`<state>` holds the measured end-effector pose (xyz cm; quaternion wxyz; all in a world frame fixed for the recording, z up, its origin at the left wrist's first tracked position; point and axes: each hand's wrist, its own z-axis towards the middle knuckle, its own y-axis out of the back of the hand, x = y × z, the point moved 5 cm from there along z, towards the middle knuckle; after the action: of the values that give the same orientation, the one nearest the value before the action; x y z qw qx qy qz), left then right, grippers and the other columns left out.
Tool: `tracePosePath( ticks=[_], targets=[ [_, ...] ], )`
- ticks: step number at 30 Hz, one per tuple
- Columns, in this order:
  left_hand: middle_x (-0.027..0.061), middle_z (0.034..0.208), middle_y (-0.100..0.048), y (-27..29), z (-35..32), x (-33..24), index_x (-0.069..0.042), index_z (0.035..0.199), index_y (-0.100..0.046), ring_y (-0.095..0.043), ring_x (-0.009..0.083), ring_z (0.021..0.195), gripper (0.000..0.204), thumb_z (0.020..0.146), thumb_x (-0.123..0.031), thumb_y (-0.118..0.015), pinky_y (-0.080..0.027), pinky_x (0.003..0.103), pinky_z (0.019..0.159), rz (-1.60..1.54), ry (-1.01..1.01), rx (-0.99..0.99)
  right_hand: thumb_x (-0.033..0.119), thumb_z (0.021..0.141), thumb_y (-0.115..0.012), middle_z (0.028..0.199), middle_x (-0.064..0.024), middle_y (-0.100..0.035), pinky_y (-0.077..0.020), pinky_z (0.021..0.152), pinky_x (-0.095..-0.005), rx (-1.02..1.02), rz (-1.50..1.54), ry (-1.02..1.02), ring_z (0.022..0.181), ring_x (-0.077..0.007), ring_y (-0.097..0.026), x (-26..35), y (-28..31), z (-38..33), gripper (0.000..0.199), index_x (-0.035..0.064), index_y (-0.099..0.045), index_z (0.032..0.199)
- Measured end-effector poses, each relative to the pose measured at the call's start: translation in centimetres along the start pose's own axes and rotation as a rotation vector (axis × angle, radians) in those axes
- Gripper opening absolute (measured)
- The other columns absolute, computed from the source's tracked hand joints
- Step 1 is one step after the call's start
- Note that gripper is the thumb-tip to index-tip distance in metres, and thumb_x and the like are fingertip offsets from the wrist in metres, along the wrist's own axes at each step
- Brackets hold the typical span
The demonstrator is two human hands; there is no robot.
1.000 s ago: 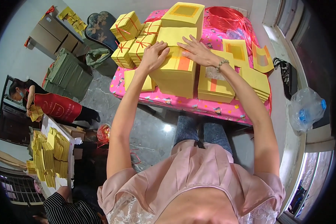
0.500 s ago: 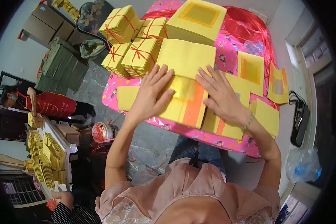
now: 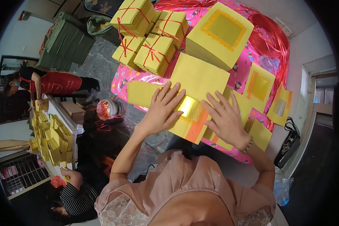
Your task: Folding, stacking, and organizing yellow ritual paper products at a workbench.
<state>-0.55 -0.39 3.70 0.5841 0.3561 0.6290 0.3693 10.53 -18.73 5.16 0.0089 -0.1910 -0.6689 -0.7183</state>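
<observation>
At the near edge of a pink-covered table [image 3: 118, 81], a yellow paper stack [image 3: 181, 127] lay between the person's two hands, its orange stripe [image 3: 195, 129] running near to far and leaning right. The left hand [image 3: 158, 112] rested along the left side, the right hand [image 3: 226, 125] along the right; both touched it, neither nearer, fingers spread, grasping nothing. Just beyond lay plain yellow paper [image 3: 200, 75]; farther, red-tied bundles [image 3: 153, 52] stood left, a tall yellow stack [image 3: 201, 47] right.

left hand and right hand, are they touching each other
Apart: the head view shows the shiny gold panel uncovered between the left hand and the right hand.
</observation>
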Motion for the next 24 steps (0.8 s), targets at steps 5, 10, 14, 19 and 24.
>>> tracePosePath(
  ticks=[5,10,14,19,24],
  targets=[
    [0.0116,0.159,-0.025,-0.1,0.1,-0.2,-0.014,0.152,-0.031,-0.017,0.0345,0.148,0.064,0.096,-0.034,-0.053,-0.015,0.056,0.117,0.126,0.017,0.044,0.032,0.085,-0.067,0.140,-0.0123,-0.049,-0.0260,0.112,-0.0557,-0.139,0.003,0.091,0.131,-0.0355,-0.040,0.6,-0.8,1.2,0.055,0.0033,-0.056,0.130],
    [0.0096,0.161,-0.021,-0.2,-0.1,-0.6,-0.018,0.154,-0.028,-0.013,0.0344,0.149,0.063,0.098,-0.036,-0.050,-0.016,0.056,0.116,0.130,0.051,0.071,0.023,0.084,-0.067,0.131,-0.0112,-0.056,-0.0322,0.109,-0.0513,-0.251,0.001,0.147,0.124,-0.0310,-0.047,-0.1,-0.5,1.9,0.043,0.0028,-0.059,0.122],
    [0.0152,0.155,-0.029,0.9,-0.2,-1.3,-0.014,0.148,-0.038,-0.025,0.0353,0.144,0.058,0.094,-0.027,-0.058,-0.023,0.053,0.114,0.016,0.096,-0.094,0.020,0.084,-0.070,0.129,-0.0107,-0.058,-0.0366,0.109,-0.0474,-0.269,0.122,0.076,0.121,-0.0288,-0.051,-1.2,-0.3,2.5,0.041,0.0045,-0.061,0.121],
    [0.0135,0.108,-0.055,2.0,-0.4,-2.2,-0.002,0.129,-0.048,-0.061,0.0221,0.094,0.043,0.091,-0.011,-0.066,-0.053,0.033,0.073,-0.376,0.389,-0.557,0.015,0.081,-0.072,0.107,-0.0106,-0.068,-0.0513,0.093,-0.0404,-0.504,0.129,0.171,0.100,-0.0281,-0.065,-1.7,-0.6,2.6,0.025,0.0027,-0.067,0.102],
    [0.0145,0.104,-0.060,-1.7,1.3,-2.9,0.001,0.120,-0.040,-0.065,0.0154,0.078,0.042,0.095,-0.019,-0.066,-0.054,0.028,0.074,-1.199,0.658,-0.558,0.013,0.082,-0.072,0.101,-0.0091,-0.070,-0.0544,0.089,-0.0414,-0.600,0.138,0.193,0.094,-0.0260,-0.069,-2.0,0.3,2.8,0.019,0.0032,-0.069,0.098]
  ],
)
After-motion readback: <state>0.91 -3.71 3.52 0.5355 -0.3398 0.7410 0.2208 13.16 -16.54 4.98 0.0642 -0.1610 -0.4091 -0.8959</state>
